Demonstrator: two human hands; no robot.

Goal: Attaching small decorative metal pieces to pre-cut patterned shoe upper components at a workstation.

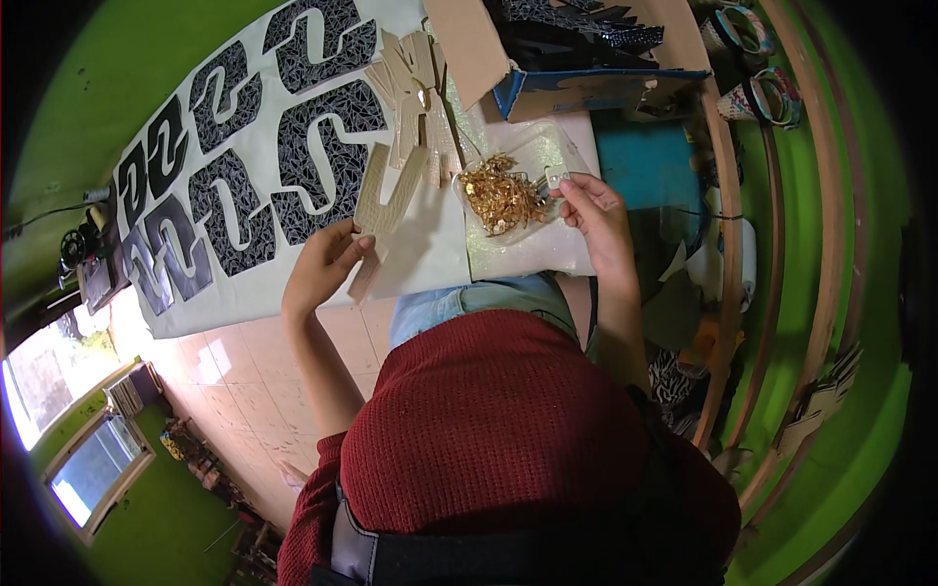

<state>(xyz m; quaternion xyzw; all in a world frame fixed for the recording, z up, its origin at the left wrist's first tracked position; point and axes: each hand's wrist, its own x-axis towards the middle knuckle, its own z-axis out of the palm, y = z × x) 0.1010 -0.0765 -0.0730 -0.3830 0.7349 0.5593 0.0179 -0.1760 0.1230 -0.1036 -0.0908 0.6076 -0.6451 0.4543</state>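
My left hand is closed on a beige textured strip, pinched between thumb and fingers over the table's front edge. The strip forks into two arms at its upper end, and a short tail hangs below the hand. My right hand pinches a small pale square piece at the right edge of a heap of small gold metal fittings. Whether a gold fitting is joined to that piece is too small to tell. The heap lies on clear plastic. Beyond the strip lies a pile of similar beige strips.
Several black patterned S-shaped cut pieces are laid across the white-covered table. A cardboard box holding black pieces stands at the back. Wooden rails and a teal surface are on the right.
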